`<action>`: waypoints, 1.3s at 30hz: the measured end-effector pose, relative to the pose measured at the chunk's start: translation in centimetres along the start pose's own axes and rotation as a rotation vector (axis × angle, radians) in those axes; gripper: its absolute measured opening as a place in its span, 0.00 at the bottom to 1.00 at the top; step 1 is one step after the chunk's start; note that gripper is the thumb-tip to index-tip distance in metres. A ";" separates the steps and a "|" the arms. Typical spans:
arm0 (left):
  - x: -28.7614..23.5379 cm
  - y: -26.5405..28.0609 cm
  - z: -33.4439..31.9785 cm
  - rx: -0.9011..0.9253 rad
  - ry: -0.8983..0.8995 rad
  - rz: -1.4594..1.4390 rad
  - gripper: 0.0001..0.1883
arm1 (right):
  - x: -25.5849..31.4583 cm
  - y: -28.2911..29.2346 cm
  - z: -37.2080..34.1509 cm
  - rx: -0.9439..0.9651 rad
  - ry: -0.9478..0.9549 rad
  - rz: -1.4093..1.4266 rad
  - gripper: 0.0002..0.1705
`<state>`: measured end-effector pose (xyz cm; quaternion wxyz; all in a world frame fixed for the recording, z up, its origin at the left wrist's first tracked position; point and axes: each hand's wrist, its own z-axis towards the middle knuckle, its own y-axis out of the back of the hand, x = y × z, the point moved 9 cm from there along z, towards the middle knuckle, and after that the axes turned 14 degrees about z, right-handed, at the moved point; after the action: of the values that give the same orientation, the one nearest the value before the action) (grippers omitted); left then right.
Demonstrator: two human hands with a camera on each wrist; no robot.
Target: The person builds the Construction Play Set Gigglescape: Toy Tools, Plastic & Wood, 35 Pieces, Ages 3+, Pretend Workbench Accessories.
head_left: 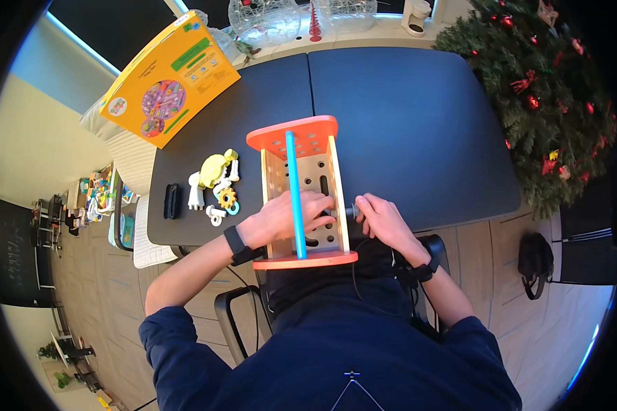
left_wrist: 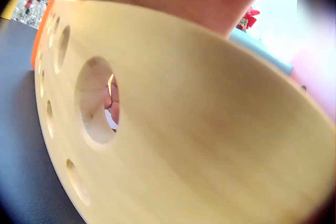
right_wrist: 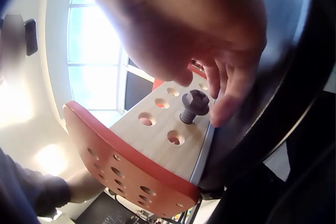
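Observation:
A wooden toy toolbox point(head_left: 343, 233) has orange end panels and a blue rod point(head_left: 297, 198) across its top. My left hand point(head_left: 298, 211) reaches under the rod into the box, its fingers at the inner face of the right side wall; I cannot tell whether they hold something. A grey toy bolt point(right_wrist: 194, 103) with a hex head and flange sticks out of a hole in that wall's outer face. My right hand point(head_left: 382, 218) is beside the bolt, fingers bent loosely around its head, with a gap showing in the right wrist view.
On the dark table point(head_left: 404, 123), left of the box, lie yellow and white toy parts point(head_left: 216, 181) and a black case point(head_left: 173, 201). A yellow carton point(head_left: 171, 79) stands at the back left. A decorated Christmas tree point(head_left: 535, 89) stands at the right.

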<state>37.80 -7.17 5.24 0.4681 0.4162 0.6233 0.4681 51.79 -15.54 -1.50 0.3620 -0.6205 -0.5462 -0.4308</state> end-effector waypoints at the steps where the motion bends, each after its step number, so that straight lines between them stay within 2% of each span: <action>1: 0.0 -0.1 0.0 0.008 0.006 0.000 0.17 | 0.4 0.1 -0.5 -0.025 0.033 0.051 0.17; 4: 0.2 -0.4 0.0 0.045 0.033 -0.006 0.17 | -0.8 -0.1 -0.4 0.056 0.212 0.306 0.11; 10: 0.1 -0.1 -0.1 0.068 0.064 -0.017 0.18 | -2.3 -0.7 0.0 0.122 0.088 0.354 0.11; 13: 0.1 -0.1 -0.2 0.053 0.062 -0.007 0.18 | -3.9 -0.8 0.9 0.164 -0.068 0.249 0.12; 16: 0.0 0.1 -0.4 0.042 0.055 0.013 0.18 | -3.8 -0.4 0.8 0.134 -0.126 0.116 0.12; 19: 0.1 0.1 -0.5 0.043 0.061 0.007 0.18 | -1.8 -0.3 -0.4 0.013 0.162 0.397 0.12; 22: 0.0 0.4 -0.5 0.047 0.061 -0.002 0.18 | -1.1 -0.9 -0.7 0.102 0.225 0.417 0.12; 25: -0.1 0.8 -0.6 0.032 0.059 -0.008 0.18 | -1.7 -1.0 0.0 0.153 0.107 0.366 0.12; 28: -0.1 1.1 -0.8 0.018 0.056 -0.002 0.17 | -2.9 -1.1 0.9 0.171 -0.080 0.163 0.12; 31: 0.1 1.0 -1.0 -0.026 0.043 -0.002 0.17 | -3.0 -0.8 0.9 0.145 -0.089 0.071 0.11; 34: 0.3 1.0 -1.2 -0.088 0.039 -0.010 0.17 | -0.6 -0.9 -0.4 -0.008 0.273 0.335 0.11; 37: 0.2 1.1 -1.2 -0.063 0.047 -0.019 0.17 | -0.4 -1.6 -0.6 0.094 0.288 0.426 0.11; 39: 0.2 1.0 -1.1 -0.039 0.039 -0.012 0.17 | -1.5 -1.7 0.0 0.143 0.157 0.434 0.10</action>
<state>36.73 -7.01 6.30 0.4667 0.3940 0.6254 0.4855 50.07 -15.83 -2.97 0.5304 -0.6607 -0.3994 -0.3502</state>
